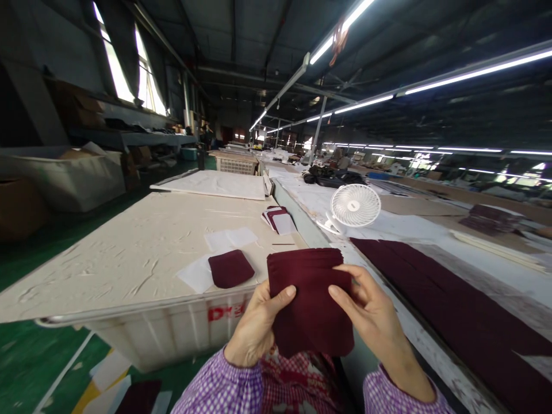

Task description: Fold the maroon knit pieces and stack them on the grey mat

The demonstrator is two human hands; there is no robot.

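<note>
Several dark maroon cloth pieces [313, 310], stacked together, are held upright in front of me. My left hand [261, 322] grips their left edge, thumb on the near face. On the right side my right hand [371, 305] holds the same stack, thumb in front and a finger at the upper right edge. A single maroon piece [232, 268] lies on the beige board [107, 247], partly over white sheets [194, 272]. Farther back on the board sits a small pile of maroon and white pieces [282, 223].
A white clip fan [355, 205] stands on the long table to the right. Long maroon fabric [448, 305] lies on that table. Under the board is a white plastic bin [159, 339]. Another large bin [69, 178] stands at left, and cut pieces lie at lower left.
</note>
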